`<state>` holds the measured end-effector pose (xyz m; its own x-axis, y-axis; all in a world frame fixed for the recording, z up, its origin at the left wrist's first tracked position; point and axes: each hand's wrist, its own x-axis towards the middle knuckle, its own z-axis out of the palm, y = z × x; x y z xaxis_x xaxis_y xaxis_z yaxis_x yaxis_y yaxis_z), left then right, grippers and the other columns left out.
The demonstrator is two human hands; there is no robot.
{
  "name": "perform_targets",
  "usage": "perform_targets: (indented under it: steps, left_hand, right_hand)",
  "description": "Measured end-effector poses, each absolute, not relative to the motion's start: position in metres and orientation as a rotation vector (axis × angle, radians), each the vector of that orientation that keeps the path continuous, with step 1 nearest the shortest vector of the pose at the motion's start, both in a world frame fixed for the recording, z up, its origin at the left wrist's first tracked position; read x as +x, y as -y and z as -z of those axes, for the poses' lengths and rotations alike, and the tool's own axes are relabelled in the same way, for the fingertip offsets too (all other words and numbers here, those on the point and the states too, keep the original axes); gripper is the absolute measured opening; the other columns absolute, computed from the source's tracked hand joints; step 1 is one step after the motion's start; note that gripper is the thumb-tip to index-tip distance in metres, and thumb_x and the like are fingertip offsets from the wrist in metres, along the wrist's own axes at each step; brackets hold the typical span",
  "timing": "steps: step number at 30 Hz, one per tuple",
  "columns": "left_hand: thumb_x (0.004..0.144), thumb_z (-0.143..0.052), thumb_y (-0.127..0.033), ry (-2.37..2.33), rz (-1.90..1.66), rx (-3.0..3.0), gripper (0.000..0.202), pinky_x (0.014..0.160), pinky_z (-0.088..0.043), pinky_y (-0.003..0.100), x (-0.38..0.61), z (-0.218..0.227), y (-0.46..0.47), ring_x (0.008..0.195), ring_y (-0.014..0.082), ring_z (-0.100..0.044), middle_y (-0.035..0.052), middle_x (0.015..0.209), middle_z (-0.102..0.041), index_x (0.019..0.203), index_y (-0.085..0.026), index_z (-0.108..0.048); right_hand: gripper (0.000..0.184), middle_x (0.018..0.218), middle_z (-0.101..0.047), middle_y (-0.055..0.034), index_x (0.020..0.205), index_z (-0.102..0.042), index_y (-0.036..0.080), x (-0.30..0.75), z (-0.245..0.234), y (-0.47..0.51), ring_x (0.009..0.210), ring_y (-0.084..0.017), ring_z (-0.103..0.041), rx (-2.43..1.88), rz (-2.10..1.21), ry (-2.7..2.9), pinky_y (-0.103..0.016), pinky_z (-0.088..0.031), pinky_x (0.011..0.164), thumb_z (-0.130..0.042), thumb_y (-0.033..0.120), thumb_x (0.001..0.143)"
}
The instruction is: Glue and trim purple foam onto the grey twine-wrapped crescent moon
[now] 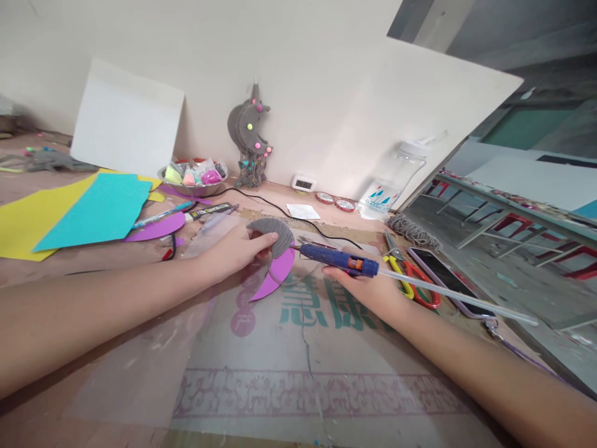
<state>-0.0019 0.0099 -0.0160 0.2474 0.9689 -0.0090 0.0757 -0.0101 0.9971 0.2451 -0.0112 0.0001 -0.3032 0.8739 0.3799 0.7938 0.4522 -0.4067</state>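
My left hand (249,246) grips a crescent moon cutout (281,269), thumb on top and fingers partly hidden beneath. Grey yarn wraps the crescent's upper part, while its lower part is bare purple sheet. A blue hot glue gun (338,259) is held in my right hand (361,280), its nozzle at the crescent's right edge where grey meets purple. From the gun's back a long clear glue stick (459,295) sticks out to the right. Both hands are just above a printed plastic sheet (261,354) on the table.
Scissors (417,283), a phone (450,283) and a grey yarn bundle (415,231) lie at right. A bottle (392,177) stands behind them. A finished grey moon ornament (249,130) hangs on the board. Left are coloured sheets (96,211) and a bowl of clay (193,177). A black cord (275,205) crosses behind.
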Motion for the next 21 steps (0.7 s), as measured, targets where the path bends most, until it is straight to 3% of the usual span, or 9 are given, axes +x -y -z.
perform_targets:
  steps: [21]
  left_hand:
    - [0.074, -0.06, -0.043, -1.048, -0.972, 1.33, 0.029, 0.044, -0.032, 0.019, -0.0013, 0.0134, -0.0082, 0.048, 0.0073, -0.042, -0.0026, 0.059, -0.048, 0.067, -0.016, -0.05]
  right_hand:
    - [0.033, 0.066, -0.063, -0.001, 0.074, -0.06, 0.022, 0.2463, 0.0012, 0.0067, 0.061, -0.018, -0.058, -1.451, -0.186, 2.102, -0.029, -0.045, 0.056, -0.058, 0.054, 0.074]
